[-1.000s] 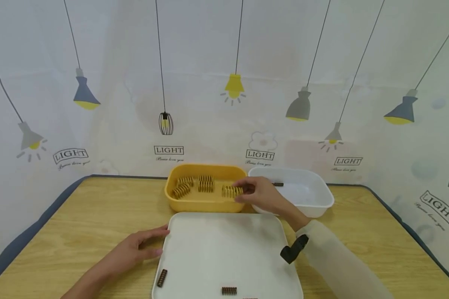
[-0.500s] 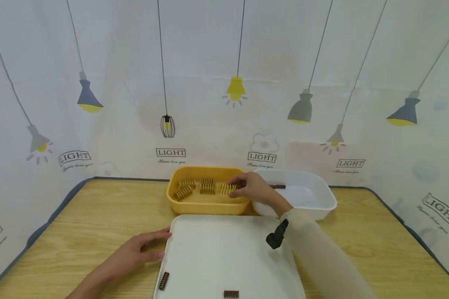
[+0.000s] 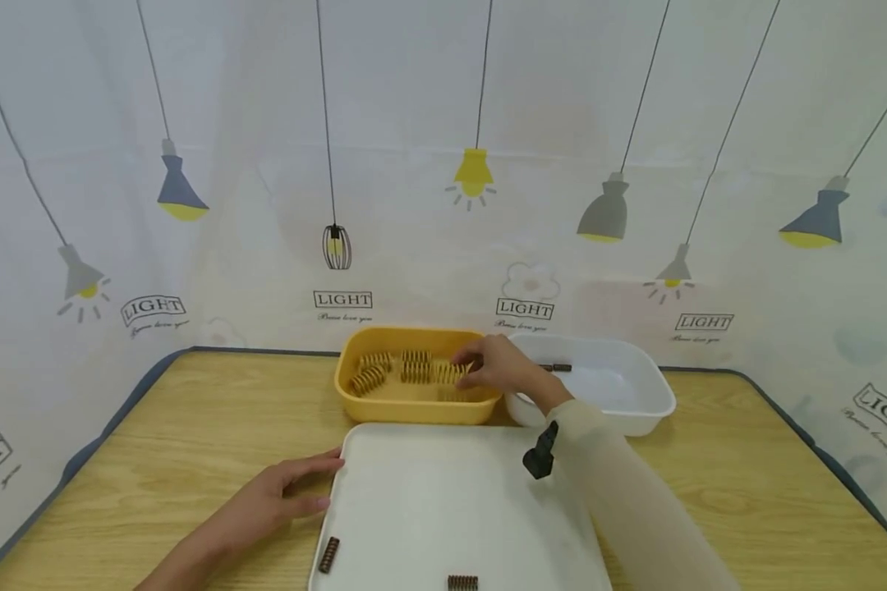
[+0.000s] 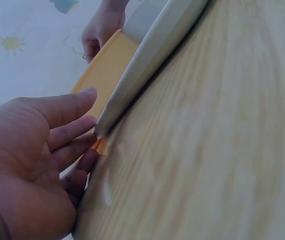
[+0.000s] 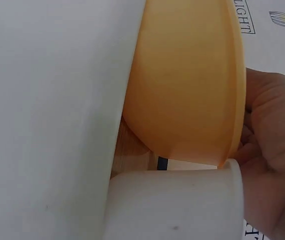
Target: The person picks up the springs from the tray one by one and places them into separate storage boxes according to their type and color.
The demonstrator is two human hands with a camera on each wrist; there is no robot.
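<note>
Just right of centre in the frame, the right hand reaches into the yellow-orange plastic bin with rounded corners, its fingers narrowed in a pinch at the right end of a yellow-gold metal coil spring. Compared with a second ago, that spring sits farther left within the bin, close beside the two gold coil springs lying parallel; the two gold coil springs at the bin's left end stay put. At lower left, the left hand keeps its place, fingers extended and fingertips touching the left edge of the white rectangular tray. At the tray's lower left lies a dark brown coil spring, with a second dark coil spring at the bottom edge of the frame. The white plastic bin stands right of the yellow-orange one on the wood-grain worktop.
</note>
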